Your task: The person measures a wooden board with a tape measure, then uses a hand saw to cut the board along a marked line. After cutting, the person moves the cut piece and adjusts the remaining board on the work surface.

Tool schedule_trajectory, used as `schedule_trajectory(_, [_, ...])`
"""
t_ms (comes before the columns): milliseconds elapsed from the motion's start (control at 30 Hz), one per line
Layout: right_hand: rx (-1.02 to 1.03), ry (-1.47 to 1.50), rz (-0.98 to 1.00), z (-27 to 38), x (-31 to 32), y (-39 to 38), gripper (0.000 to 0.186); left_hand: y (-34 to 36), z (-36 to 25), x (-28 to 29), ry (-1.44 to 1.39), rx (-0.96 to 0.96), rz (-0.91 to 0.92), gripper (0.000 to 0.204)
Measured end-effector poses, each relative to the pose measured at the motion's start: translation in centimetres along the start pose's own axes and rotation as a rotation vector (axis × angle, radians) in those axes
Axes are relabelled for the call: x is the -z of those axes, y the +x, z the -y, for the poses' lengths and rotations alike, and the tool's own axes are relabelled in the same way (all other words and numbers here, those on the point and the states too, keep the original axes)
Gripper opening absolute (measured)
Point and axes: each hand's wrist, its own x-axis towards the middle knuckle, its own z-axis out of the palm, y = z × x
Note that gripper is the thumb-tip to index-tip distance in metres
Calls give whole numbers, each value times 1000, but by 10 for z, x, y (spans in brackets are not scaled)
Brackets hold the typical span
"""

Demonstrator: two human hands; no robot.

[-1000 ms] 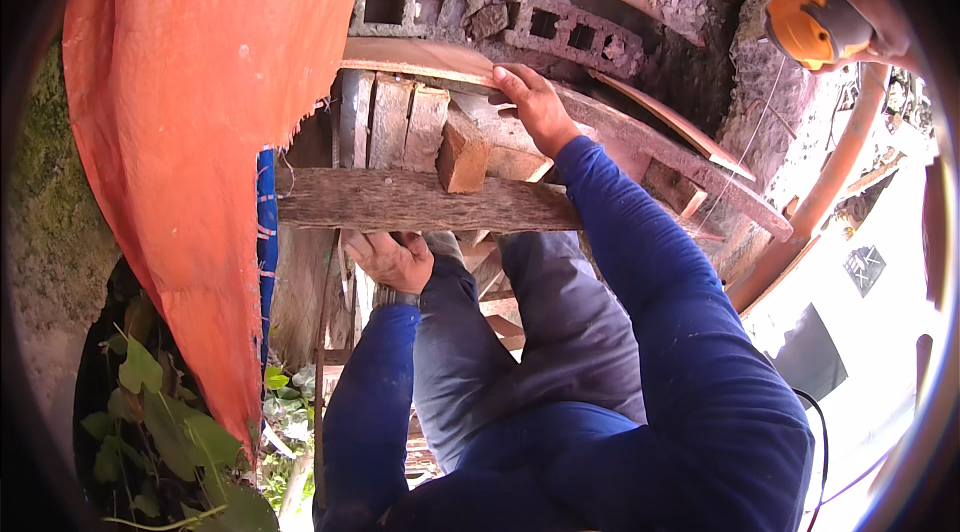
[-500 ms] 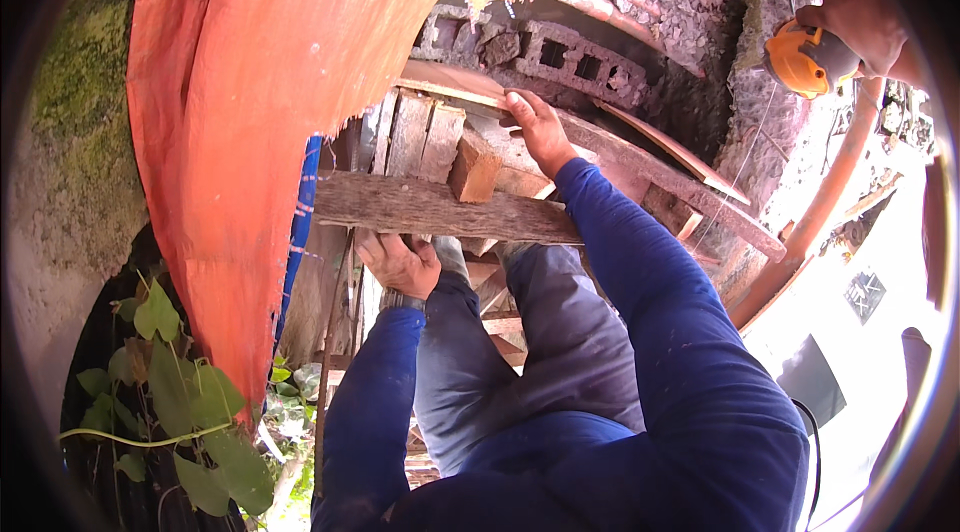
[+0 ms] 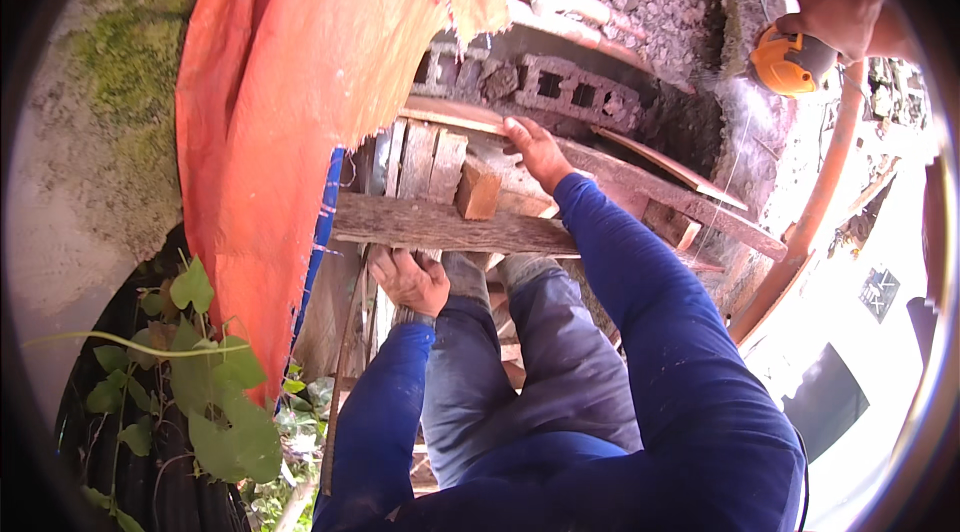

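Observation:
My right hand [image 3: 540,156] is closed over the edge of a long wooden board [image 3: 670,184] that runs from the orange tarp toward the right. Closer to me, a weathered plank [image 3: 440,223] lies crosswise. Beneath its near edge my left hand [image 3: 410,282] is closed, its fingers curled against the wood and their tips hidden, so what they grip cannot be made out. A short wood block [image 3: 478,189] stands against the plank's far side, between my hands. Behind it are upright wooden slats [image 3: 430,164].
An orange tarp [image 3: 270,132] hangs at the left, beside a mossy wall [image 3: 110,112] and leafy vines [image 3: 215,392]. Hollow blocks [image 3: 580,92] and rubble lie beyond the board. At upper right, another person's hand [image 3: 840,7] holds an orange and dark tool [image 3: 787,60] near a curved pipe [image 3: 830,172].
My view has shifted a little, so the tarp, wall and vines sit farther right. Both hands keep their places at the wood. The other person's tool sits slightly farther left in view.

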Motion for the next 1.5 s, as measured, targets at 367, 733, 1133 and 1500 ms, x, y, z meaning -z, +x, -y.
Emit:
schedule_trajectory(367, [-8, -5, -88, 6, -3, -6, 76, -5, -3, -2, 4, -3, -34, 69])
schedule_trajectory(733, [56, -19, -90, -14, -2, 14, 79, -6, 1, -7, 24, 45, -34, 56])
schedule_trajectory(1133, [-74, -13, -61, 13, -6, 0, 73, 2, 2, -5, -11, -33, -144, 57])
schedule_trajectory(1500, [-75, 10, -74, 7, -1, 4, 77, 3, 2, -4, -71, -17, -191, 52])
